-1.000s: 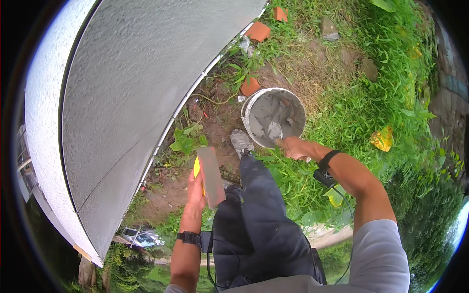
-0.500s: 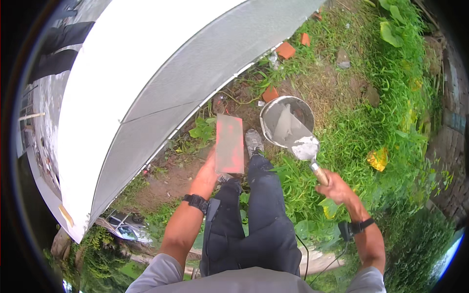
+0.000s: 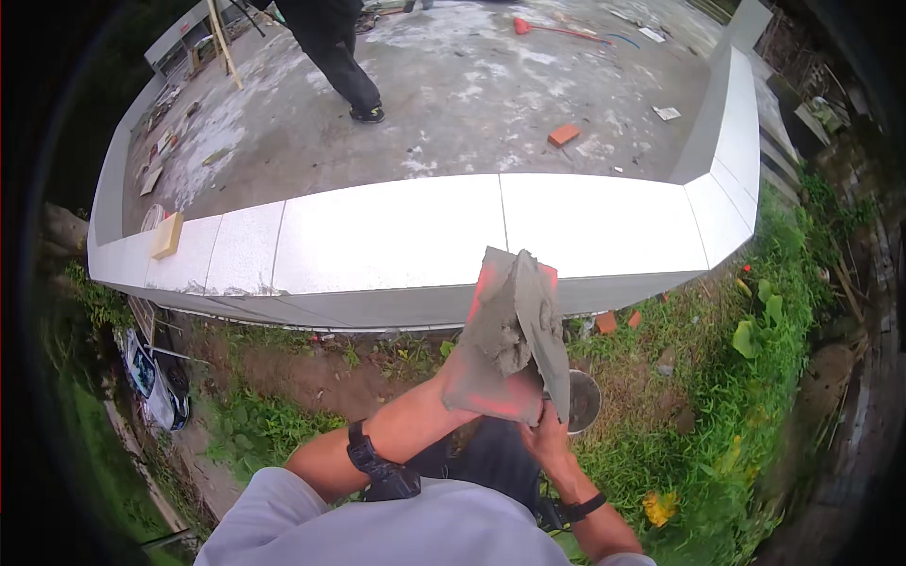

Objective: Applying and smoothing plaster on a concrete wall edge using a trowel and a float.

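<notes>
My left hand (image 3: 455,385) grips a rectangular hawk (image 3: 514,404) from beneath; its face is grey with red patches, and its fingers are mostly hidden under it. Wet grey mortar (image 3: 512,351) sits on the hawk. My right hand (image 3: 547,440) is closed around the handle of a trowel (image 3: 549,344), whose mortar-coated blade stands tilted against the hawk's right side. Both tools are in front of my chest, close to the wall's near edge. Partly behind the trowel and right hand, a bucket (image 3: 585,404) stands on the ground.
A low wall with a white top (image 3: 396,231) runs across ahead, carrying a yellowish block (image 3: 167,236) at left. Beyond it, a person's leg (image 3: 344,71) and a brick (image 3: 563,135) are on the concrete floor (image 3: 453,123). Green plants (image 3: 717,453) grow at right.
My right hand has brought the trowel from the bucket up to the hawk, and mortar now lies on it. The hawk has risen toward the wall. My view has tilted up.
</notes>
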The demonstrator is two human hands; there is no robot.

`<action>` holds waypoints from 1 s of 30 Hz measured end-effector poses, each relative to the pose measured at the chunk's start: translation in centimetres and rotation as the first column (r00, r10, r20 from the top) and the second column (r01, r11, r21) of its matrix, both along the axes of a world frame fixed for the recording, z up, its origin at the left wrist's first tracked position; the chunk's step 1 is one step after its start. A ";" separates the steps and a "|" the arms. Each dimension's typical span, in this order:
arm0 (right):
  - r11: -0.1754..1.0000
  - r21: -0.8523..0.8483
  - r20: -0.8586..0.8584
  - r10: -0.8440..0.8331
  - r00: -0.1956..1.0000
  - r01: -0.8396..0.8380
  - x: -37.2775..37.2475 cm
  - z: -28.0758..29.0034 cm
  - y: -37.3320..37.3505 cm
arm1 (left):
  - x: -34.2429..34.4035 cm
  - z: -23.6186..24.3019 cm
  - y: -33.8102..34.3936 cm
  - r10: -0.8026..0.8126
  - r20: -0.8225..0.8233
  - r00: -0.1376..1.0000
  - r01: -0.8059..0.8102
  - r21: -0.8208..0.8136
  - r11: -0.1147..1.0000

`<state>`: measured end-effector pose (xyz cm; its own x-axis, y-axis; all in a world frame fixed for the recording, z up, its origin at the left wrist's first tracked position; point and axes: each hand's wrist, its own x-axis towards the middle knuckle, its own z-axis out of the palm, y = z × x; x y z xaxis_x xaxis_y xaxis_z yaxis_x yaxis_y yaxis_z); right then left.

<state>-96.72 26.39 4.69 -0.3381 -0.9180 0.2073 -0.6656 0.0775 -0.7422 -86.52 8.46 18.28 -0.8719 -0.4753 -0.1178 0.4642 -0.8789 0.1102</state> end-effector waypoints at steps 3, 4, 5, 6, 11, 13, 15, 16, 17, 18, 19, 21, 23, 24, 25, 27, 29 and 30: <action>0.985 0.061 0.065 0.157 0.985 -0.161 1.0 0.4 -3.8 | 2.7 2.5 -1.1 0.136 0.069 0.988 -0.135 -0.014 0.991; 0.974 0.052 0.120 0.212 0.970 -0.219 1.3 0.5 -5.3 | 3.5 3.2 -1.5 0.213 0.035 0.976 -0.208 -0.124 0.970; 0.958 0.063 0.175 0.267 0.948 -0.281 1.6 0.6 -6.5 | 4.2 3.8 -1.8 0.297 -0.012 0.955 -0.293 -0.219 0.931; 0.952 0.058 0.174 0.286 0.942 -0.300 2.0 0.7 -7.1 | 5.0 4.4 -2.1 0.334 -0.008 0.943 -0.326 -0.239 0.915; 0.947 0.023 0.048 0.319 0.947 -0.320 2.3 -0.2 -7.3 | 10.3 6.3 -2.0 0.519 -0.181 0.835 -0.545 -0.142 0.827; 0.951 0.102 -0.120 0.304 0.945 -0.293 1.5 0.0 -6.4 | 13.6 6.2 -1.6 0.631 -0.101 0.769 -0.634 -0.248 0.733; 0.920 0.216 -0.059 0.346 0.936 -0.327 -0.4 1.9 -5.3 | 17.1 5.7 -1.6 0.643 0.067 0.763 -0.611 -0.249 0.751; 0.889 -0.047 -0.050 0.454 0.890 -0.456 -0.9 3.1 -5.3 | 18.6 5.4 -1.5 0.637 0.116 0.762 -0.599 -0.245 0.762; 0.879 -0.022 -0.067 0.474 0.878 -0.476 -1.4 4.6 -5.7 | 20.0 5.0 -1.2 0.629 0.165 0.760 -0.587 -0.240 0.773; 0.851 -0.056 -0.096 0.516 0.851 -0.522 -1.6 6.5 -6.5 | 21.3 4.5 -0.6 0.638 0.201 0.743 -0.588 -0.259 0.766; 0.829 -0.049 -0.100 0.551 0.828 -0.558 -1.5 8.6 -6.8 | 22.5 3.8 0.2 0.647 0.201 0.736 -0.590 -0.279 0.758; 0.895 0.184 0.474 0.282 0.834 -0.407 -0.3 12.4 -8.2 | 24.3 1.7 1.7 0.601 0.044 0.798 -0.587 -0.167 0.792; 0.878 0.117 0.338 0.405 0.849 -0.465 2.7 15.0 -10.4 | 24.9 -1.0 2.3 0.543 -0.176 0.821 -0.565 -0.115 0.817; 0.789 0.078 0.602 0.450 0.659 -0.610 4.6 15.6 -11.1 | 24.8 -2.2 2.5 0.592 -0.170 0.788 -0.606 -0.049 0.794; 0.695 0.002 0.810 0.421 0.409 -0.719 6.4 16.1 -11.5 | 24.4 -3.3 2.8 0.635 -0.156 0.756 -0.640 0.027 0.768; 0.598 0.026 0.860 0.395 0.323 -0.801 10.2 15.8 -11.9 | 23.8 -4.8 3.5 0.666 0.093 0.740 -0.671 0.027 0.741; 0.526 0.101 0.900 0.314 0.303 -0.844 12.9 15.2 -12.2 | 24.4 -5.4 4.0 0.605 0.002 0.796 -0.605 0.032 0.796; 0.546 0.103 0.896 0.313 0.316 -0.832 13.7 15.1 -12.2 | 25.2 -5.4 4.1 0.584 -0.040 0.811 -0.584 0.017 0.812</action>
<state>-83.03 14.21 19.76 0.5620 -0.7679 -0.3076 0.0642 0.4112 -0.9093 -61.33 12.51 12.86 -0.4343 -0.8962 -0.0908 0.8942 -0.4411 0.0762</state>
